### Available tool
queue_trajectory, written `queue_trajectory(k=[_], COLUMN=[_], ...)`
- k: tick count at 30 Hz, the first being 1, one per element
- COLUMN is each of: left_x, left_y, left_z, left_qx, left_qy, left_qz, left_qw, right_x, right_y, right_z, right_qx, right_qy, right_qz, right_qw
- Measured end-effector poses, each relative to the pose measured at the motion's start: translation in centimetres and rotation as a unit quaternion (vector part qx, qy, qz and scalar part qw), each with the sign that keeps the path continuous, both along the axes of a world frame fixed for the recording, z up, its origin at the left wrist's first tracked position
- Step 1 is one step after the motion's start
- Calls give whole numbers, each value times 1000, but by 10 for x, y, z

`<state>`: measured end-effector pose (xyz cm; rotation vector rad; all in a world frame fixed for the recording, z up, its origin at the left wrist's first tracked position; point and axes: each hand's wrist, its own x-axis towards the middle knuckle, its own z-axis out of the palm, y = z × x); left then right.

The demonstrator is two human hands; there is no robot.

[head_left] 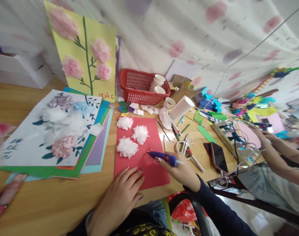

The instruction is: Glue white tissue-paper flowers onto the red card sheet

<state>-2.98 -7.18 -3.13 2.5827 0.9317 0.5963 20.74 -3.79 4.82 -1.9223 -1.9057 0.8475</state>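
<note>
My right hand (182,172) grips a blue hot glue gun (164,158), its nozzle low over the right part of a red sheet of paper (154,178). A clear glue stick pokes out of the gun's back end. Fingers outstretched, my left hand (124,188) lies flat on the near left corner of the sheet. Three white paper flowers stand on the far left part of the red paper: one at the back (125,123), one to the right (140,134) and one nearer (127,147). Whether glue lies under the nozzle is too small to tell.
Scissors (185,146), pens and a phone (218,157) lie to the right, near a power strip (225,137) with cables. Behind stand a red basket (144,96) with paper cups and a paper roll (182,108). Stacked coloured papers (97,154) are left. Another person's arms (279,147) are far right.
</note>
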Motion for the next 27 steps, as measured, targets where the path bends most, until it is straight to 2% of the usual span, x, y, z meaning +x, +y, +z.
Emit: queue_trajectory(k=[3,6,10,14,19,27], left_x=[0,0,0,-2,-2,1], left_y=[0,0,2,5,4,-1], left_z=[0,-2,-2,2,5,1], left_qx=[-18,-23,-12,-7,-22,-8], left_qy=[-11,-17,-20,-19,-17,-24], left_qz=[13,16,8,3,11,24], left_qw=[1000,999,1000,1000,1000,999], right_x=[2,3,2,-2,-4,2], right_y=[-1,-2,-4,-9,-13,-13], right_z=[1,2,1,-1,1,5], right_qx=[12,-20,8,11,21,5], right_qy=[-21,-1,-8,-26,-42,-31], right_qz=[-14,5,-13,20,6,-6], right_qw=[1000,1000,1000,999,999,999])
